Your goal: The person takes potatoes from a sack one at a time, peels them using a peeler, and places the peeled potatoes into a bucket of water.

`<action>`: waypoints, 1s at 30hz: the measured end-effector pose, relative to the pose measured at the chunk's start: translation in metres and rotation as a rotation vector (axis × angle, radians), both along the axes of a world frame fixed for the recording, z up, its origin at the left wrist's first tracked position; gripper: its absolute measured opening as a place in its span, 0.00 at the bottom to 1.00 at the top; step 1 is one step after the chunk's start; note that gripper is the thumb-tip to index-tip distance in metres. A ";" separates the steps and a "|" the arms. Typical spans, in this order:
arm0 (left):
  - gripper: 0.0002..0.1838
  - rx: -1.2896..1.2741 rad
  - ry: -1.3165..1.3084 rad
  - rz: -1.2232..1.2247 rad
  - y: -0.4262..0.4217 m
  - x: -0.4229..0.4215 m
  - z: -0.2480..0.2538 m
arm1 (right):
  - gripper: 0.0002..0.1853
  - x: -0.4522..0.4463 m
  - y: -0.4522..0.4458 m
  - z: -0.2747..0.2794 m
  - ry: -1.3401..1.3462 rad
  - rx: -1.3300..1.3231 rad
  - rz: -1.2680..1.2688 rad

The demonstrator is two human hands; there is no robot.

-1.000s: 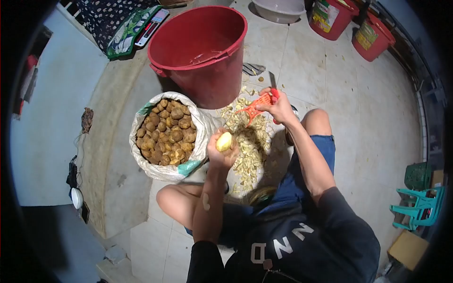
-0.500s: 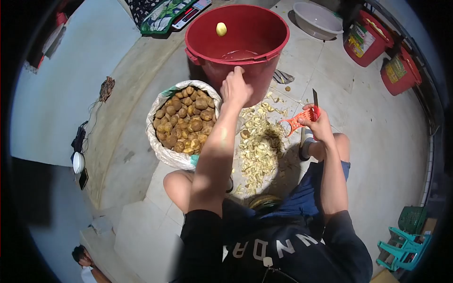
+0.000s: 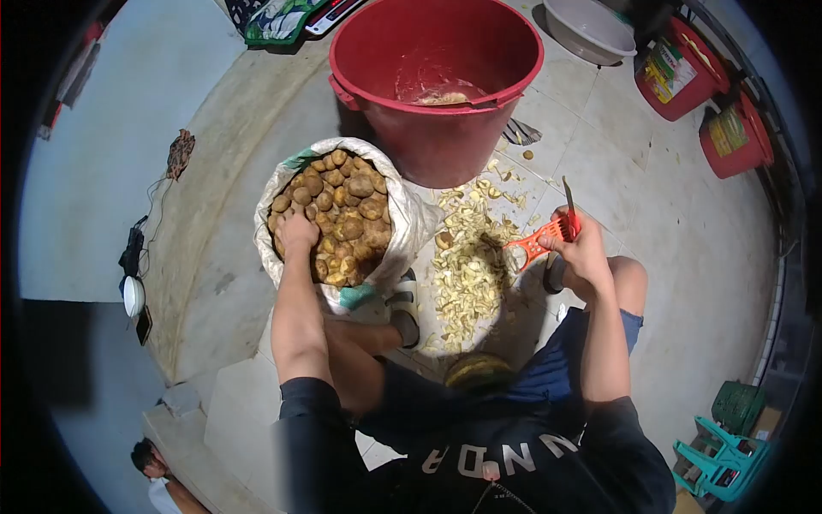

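My left hand [image 3: 298, 231] reaches into the white woven sack [image 3: 413, 210], its fingers stretched out and touching the brown unpeeled potatoes [image 3: 351, 227]. No potato is visibly lifted, and the fingertips are partly hidden. My right hand [image 3: 585, 250] is closed round an orange peeler [image 3: 535, 247] with a slotted body, held above the floor near my right knee. A dark blade with a red handle [image 3: 572, 218] sticks up from the same hand. Beyond the sack stands a large red bucket [image 3: 445, 146], with water splashing inside around something pale.
Potato peelings [image 3: 467, 274] are strewn over the tiles between my feet. A grey basin [image 3: 591, 30] and two smaller red buckets [image 3: 681, 73] stand at the far right. At lower right is a teal stool [image 3: 719, 458]. Another person [image 3: 158, 471] is at lower left.
A peeled potato that was in the air over the large bucket is gone from there, and water splashes inside. My left hand has moved back from the bucket into the sack.
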State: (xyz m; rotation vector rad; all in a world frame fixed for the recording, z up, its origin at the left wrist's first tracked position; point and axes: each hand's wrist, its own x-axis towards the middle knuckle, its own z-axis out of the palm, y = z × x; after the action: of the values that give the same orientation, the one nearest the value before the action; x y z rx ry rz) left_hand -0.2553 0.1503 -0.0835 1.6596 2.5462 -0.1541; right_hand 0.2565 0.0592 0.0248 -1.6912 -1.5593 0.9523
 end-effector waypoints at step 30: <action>0.33 -0.064 -2.323 -0.156 -0.127 0.228 0.039 | 0.21 -0.047 0.000 -0.048 0.495 0.005 0.242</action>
State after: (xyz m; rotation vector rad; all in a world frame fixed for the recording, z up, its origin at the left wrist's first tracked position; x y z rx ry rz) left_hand -0.0270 0.0236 -0.0442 0.6697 0.5381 0.9773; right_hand 0.2098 0.0595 -0.0232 -1.1550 -1.4354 1.3662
